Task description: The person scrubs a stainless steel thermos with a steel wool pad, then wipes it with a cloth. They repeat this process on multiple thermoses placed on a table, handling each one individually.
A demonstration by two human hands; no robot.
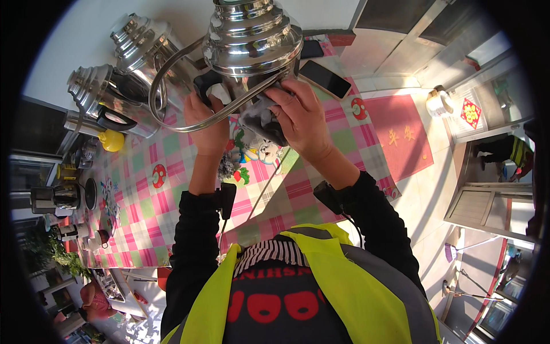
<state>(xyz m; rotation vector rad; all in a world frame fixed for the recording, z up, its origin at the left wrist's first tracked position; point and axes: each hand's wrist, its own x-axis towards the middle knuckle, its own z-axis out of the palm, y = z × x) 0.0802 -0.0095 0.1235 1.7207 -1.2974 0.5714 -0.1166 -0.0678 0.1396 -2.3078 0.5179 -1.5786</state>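
A polished stainless-steel thermos flask (253, 51) with a stepped, tapering top stands before me at the table's far side. My left hand (205, 122) is closed around its black side handle (207, 84). The flask's metal carrying hoop (193, 127) hangs down in front of my fingers. In my right hand (303, 122) is a crumpled grey cloth (262, 118), pressed against the lower body of the flask. The hoop and my fingers hide much of that lower body. A fluffy grey item (227, 167) lies beside my left wrist.
Two more steel flasks (142, 47) (92, 88) stand to the left. A smartphone (326, 79) and a dark flat object (312, 49) lie right of the flask. The checked tablecloth (288, 210) covers the table. A yellow object (111, 140) sits left; a person (509, 152) is beyond the doorway.
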